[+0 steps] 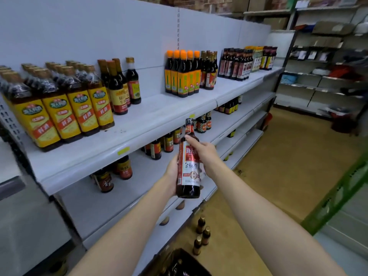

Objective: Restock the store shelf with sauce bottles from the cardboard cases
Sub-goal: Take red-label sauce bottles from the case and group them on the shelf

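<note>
Gripping one dark glass sauce bottle with a red-and-white label (188,168) from both sides, the person is holding it upright in the air in front of the white metal store shelf (139,124), level with the second tier from the top. The left hand (172,172) is wrapping around the bottle's lower body from behind, while the right hand (203,151) is curling around the shoulder and upper label, its thumb lying across the front. On the top tier, large yellow-labelled bottles in clear wrap (59,104) are standing at the left, and a cluster of orange-capped dark bottles (182,73) is sitting further along to the right. Down on the tan floor, three small gold-capped brown bottles (202,235) are standing just beside an open dark case (179,263) at the bottom edge, whose contents are too blurred to make out.
</note>
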